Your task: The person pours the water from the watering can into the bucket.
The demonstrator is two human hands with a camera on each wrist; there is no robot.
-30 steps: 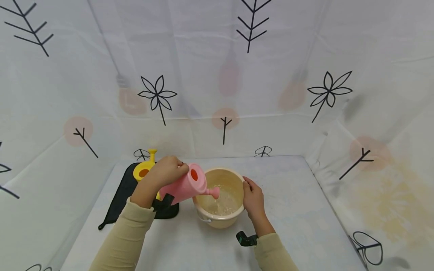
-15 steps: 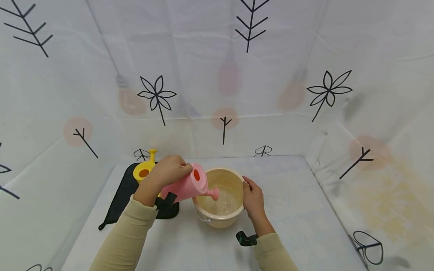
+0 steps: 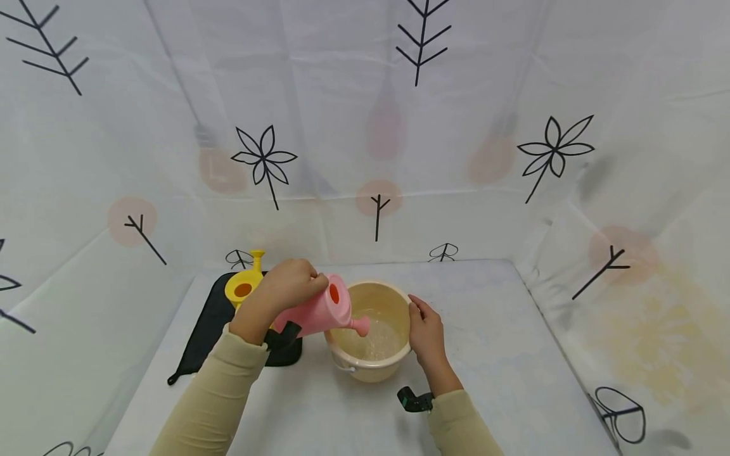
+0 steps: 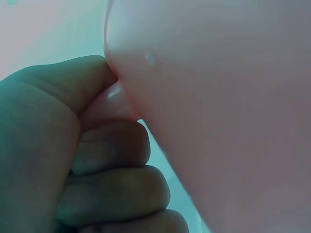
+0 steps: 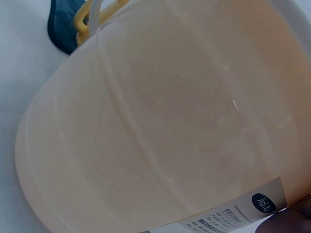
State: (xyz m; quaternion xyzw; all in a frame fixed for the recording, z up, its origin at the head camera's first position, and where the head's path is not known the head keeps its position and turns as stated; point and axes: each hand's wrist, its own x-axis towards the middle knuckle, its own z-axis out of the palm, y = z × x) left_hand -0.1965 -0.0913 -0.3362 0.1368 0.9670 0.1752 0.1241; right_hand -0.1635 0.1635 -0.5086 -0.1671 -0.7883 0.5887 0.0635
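My left hand (image 3: 293,285) grips the handle of a pink watering can (image 3: 316,313), its fingers curled round it in the left wrist view, where the can's pink wall (image 4: 218,97) fills the right side. The can is tilted, its spout head over the inside of a cream bucket (image 3: 371,373). Water shows at the bottom of the bucket. My right hand (image 3: 426,332) holds the bucket's right rim, thumb and fingers on either side of it. The right wrist view shows the bucket's outer wall (image 5: 160,121) and a printed label (image 5: 243,208) beside a fingertip.
Behind my left forearm a yellow watering can (image 3: 242,288) stands on a black mat (image 3: 199,342), partly hidden. The white tabletop (image 3: 485,354) meets patterned cloth walls (image 3: 342,126) at the back and sides. A white handle end (image 3: 345,367) hangs on the bucket's front.
My left hand has shifted slightly right and up with the pink watering can, which tilts a little less. The stream and splashing in the bucket have faded. My right hand stays on the rim.
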